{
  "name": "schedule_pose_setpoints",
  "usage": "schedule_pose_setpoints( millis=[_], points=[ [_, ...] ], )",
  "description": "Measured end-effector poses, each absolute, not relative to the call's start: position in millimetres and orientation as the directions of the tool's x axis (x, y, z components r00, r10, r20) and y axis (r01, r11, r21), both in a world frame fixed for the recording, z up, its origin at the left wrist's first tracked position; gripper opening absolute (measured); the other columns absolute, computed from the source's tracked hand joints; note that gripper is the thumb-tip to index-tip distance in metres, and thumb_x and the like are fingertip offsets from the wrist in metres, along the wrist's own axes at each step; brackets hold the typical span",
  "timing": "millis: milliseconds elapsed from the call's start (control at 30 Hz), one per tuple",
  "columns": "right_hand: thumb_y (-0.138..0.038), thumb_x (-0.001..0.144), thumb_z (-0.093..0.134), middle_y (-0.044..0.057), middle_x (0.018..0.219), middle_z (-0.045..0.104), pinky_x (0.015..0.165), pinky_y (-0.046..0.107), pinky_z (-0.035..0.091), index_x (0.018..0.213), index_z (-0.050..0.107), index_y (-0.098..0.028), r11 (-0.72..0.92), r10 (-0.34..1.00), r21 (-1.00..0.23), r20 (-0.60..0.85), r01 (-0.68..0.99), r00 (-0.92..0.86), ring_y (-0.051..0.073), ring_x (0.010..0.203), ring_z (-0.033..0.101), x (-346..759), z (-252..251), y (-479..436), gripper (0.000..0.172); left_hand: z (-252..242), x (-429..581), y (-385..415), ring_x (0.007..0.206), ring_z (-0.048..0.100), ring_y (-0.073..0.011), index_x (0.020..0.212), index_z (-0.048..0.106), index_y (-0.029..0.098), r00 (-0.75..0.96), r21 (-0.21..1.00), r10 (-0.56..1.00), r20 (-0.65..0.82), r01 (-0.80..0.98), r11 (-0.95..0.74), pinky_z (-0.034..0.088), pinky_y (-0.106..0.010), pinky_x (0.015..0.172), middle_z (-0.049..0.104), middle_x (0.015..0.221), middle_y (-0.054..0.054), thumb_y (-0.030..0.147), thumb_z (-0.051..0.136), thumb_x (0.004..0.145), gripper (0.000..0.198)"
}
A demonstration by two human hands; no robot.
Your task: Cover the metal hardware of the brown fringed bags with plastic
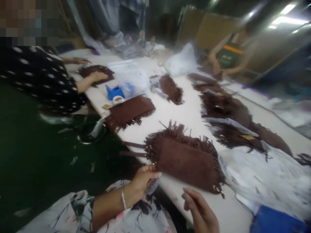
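A dark brown fringed bag (186, 161) lies flat on the white table (160, 113) in front of me, its fringe spread along the far side and the ends. Two thin brown straps (133, 149) run from its left end past the table edge. At the bag's near left corner my left hand (143, 179) pinches a gold chain (151, 165), and a crumpled piece of clear plastic (153, 186) hangs under those fingers. My right hand (200, 210) is beside the bag's near edge, fingers loosely bent and apart, holding nothing that I can see.
More brown fringed bags lie at left (132, 110), centre (171, 87) and in a pile (225, 106) at right. White plastic bags (269, 174) and a blue object (277, 220) are near right. A tape roll (118, 100) sits left. Two co-workers work at the table.
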State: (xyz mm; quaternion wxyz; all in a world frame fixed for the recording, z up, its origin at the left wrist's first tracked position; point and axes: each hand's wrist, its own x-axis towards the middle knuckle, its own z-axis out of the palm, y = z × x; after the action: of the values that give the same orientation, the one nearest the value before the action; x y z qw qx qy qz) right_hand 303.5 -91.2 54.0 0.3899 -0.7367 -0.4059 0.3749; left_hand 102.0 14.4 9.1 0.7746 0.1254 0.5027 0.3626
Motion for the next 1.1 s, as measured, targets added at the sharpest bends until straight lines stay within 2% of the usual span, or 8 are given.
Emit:
schedule_pose_setpoints(
  millis=[67,167,300,500,700,933,1100],
  points=[
    [-0.047,0.083,0.06,0.001,0.07,0.063,0.062,0.024,0.049,0.094,0.071,-0.021,-0.252,0.962,-0.911,-0.198,0.327,0.19,0.016,0.064,0.059,275,59,-55,0.03,8,104,10,0.057,0.059,-0.0143,0.076,0.059,0.014,0.201,0.576,0.706,-0.679,-0.45,0.682,0.043,-0.025,0.058,0.066,0.066,-0.003,0.013,0.078,0.048,0.033],
    [-0.036,0.09,0.053,0.002,0.082,0.067,0.064,0.023,0.048,0.097,0.07,-0.022,-0.141,0.984,-0.907,-0.171,0.396,-0.041,0.015,0.07,0.059,256,58,-21,0.023,6,105,6,0.056,0.058,-0.0137,0.078,0.058,0.015,0.185,0.6,0.736,-0.651,-0.468,0.649,0.041,-0.024,0.057,0.064,0.065,-0.001,0.011,0.072,0.05,0.032],
    [-0.03,0.094,0.046,0.004,0.092,0.068,0.069,0.023,0.047,0.099,0.069,-0.024,-0.06,0.971,-0.829,-0.178,0.556,-0.161,0.016,0.078,0.062,253,57,-8,0.024,9,105,7,0.057,0.056,-0.0115,0.078,0.057,0.015,0.164,0.618,0.763,-0.625,-0.494,0.612,0.039,-0.022,0.057,0.063,0.067,0.0,0.009,0.068,0.052,0.028],
    [-0.024,0.094,0.044,0.003,0.089,0.068,0.076,0.024,0.044,0.097,0.069,-0.027,0.002,0.954,-0.676,-0.219,0.737,-0.203,0.017,0.079,0.063,247,66,-4,0.025,16,105,6,0.058,0.055,-0.0111,0.078,0.057,0.016,0.142,0.616,0.765,-0.628,-0.511,0.6,0.038,-0.021,0.058,0.062,0.067,0.001,0.011,0.068,0.054,0.026],
    [-0.016,0.091,0.043,0.001,0.087,0.067,0.071,0.021,0.041,0.097,0.066,-0.029,0.013,0.951,-0.525,-0.257,0.851,-0.173,0.016,0.079,0.065,239,72,3,0.027,18,100,4,0.063,0.057,-0.0135,0.086,0.059,0.015,0.135,0.658,0.777,-0.615,-0.456,0.6,0.039,-0.023,0.06,0.064,0.073,-0.002,0.018,0.065,0.064,0.023],
    [-0.016,0.088,0.045,-0.003,0.081,0.068,0.063,0.021,0.037,0.091,0.057,-0.027,-0.076,0.942,-0.525,-0.317,0.848,-0.112,0.015,0.073,0.065,235,78,6,0.016,25,89,2,0.072,0.061,-0.0167,0.094,0.06,0.014,0.222,0.669,0.77,-0.598,-0.391,0.632,0.041,-0.025,0.064,0.067,0.08,-0.005,0.015,0.064,0.066,0.028],
    [-0.021,0.088,0.045,-0.002,0.078,0.067,0.061,0.024,0.035,0.094,0.052,-0.026,-0.11,0.937,-0.507,-0.34,0.855,-0.082,0.018,0.069,0.065,237,72,5,0.01,11,95,1,0.069,0.06,-0.0145,0.092,0.059,0.015,0.181,0.707,0.8,-0.572,-0.386,0.593,0.041,-0.023,0.064,0.065,0.076,-0.003,0.02,0.071,0.069,0.026]
  ],
)
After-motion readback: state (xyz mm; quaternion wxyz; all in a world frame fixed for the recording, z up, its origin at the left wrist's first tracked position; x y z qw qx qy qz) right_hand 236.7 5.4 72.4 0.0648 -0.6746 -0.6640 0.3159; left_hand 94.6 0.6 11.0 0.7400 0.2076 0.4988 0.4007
